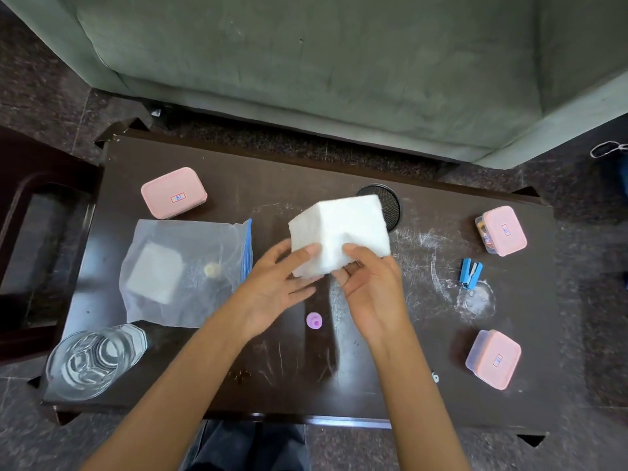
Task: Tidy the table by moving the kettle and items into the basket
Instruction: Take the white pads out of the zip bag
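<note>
Glass jar: a clear glass jar [97, 360] lies on its side at the near left corner of the desk [339, 385].
Pink box, near right: a pink box [493, 359] with a small label stands near the right edge of the desk.
Pink cap: a small pink cap [314, 321] sits on the desk between the two forearms.
Left hand: the left hand [277, 287] grips the near left side of a white stack of napkins [339, 234], thumb on top, fingers below.
Right hand: the right hand [372, 287] grips the near right side of the same stack, thumb on top.
Stack of napkins: it is held above the middle of the desk, tilted.
Plastic bag: a clear plastic bag [187, 270] with a blue zip lies flat on the left, with a white square thing inside.
Stapler: a blue stapler [470, 273] lies on the right.
Pink box, far right: a second pink box [502, 230] stands beyond the stapler.
Pink box, far left: a third pink box [174, 192] stands beyond the bag.
Black round thing: a black mesh disc [387, 202] is partly hidden behind the stack.
Sofa: a green sofa [306, 62] is behind the desk.
</note>
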Tool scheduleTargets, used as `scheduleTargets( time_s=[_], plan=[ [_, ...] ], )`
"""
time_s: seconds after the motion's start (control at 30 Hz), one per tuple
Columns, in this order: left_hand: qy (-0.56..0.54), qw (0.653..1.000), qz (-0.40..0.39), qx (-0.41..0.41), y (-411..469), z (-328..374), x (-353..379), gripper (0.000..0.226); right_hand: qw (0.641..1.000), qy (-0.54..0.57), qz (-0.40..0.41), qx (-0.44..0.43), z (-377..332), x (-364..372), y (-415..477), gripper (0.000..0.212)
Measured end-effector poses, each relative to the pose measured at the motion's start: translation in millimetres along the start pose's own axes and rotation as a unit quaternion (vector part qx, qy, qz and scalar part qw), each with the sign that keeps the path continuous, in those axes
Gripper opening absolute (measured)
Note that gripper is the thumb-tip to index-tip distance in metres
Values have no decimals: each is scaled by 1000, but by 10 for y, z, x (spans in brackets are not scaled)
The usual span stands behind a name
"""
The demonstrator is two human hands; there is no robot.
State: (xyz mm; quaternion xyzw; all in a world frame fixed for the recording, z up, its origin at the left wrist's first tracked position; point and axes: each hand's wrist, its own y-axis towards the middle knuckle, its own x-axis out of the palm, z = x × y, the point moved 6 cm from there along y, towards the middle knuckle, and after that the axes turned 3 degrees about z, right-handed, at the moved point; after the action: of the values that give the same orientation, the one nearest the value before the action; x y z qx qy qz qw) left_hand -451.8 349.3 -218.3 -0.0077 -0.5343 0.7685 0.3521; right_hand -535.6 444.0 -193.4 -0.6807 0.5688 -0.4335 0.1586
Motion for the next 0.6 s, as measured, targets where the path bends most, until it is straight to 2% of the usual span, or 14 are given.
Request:
scheduleTargets(
  time_s=[0.03,0.1,0.2,0.27,0.33,0.47,0.6],
  plan=[
    [-66,998,-18,-8,20,6,20,55,1000,7,-17,10,-19,-22,9,26],
    [-91,996,3,20,53,52,-15,37,999,-5,-42,16,-98,-79,20,26],
    [17,996,40,76,86,156,-47,31,994,-103,-30,-11,-280,-195,54,22],
    [64,992,41,100,93,235,-43,27,977,-209,7,-46,-389,-263,100,24],
    [96,988,28,120,92,316,-27,24,960,-268,36,-73,-478,-306,146,28],
    [153,979,-9,135,138,416,34,21,945,-302,67,-109,-633,-333,208,32],
    [113,982,47,146,251,502,-33,30,931,-289,129,-181,-1016,-400,180,37]
  ],
)
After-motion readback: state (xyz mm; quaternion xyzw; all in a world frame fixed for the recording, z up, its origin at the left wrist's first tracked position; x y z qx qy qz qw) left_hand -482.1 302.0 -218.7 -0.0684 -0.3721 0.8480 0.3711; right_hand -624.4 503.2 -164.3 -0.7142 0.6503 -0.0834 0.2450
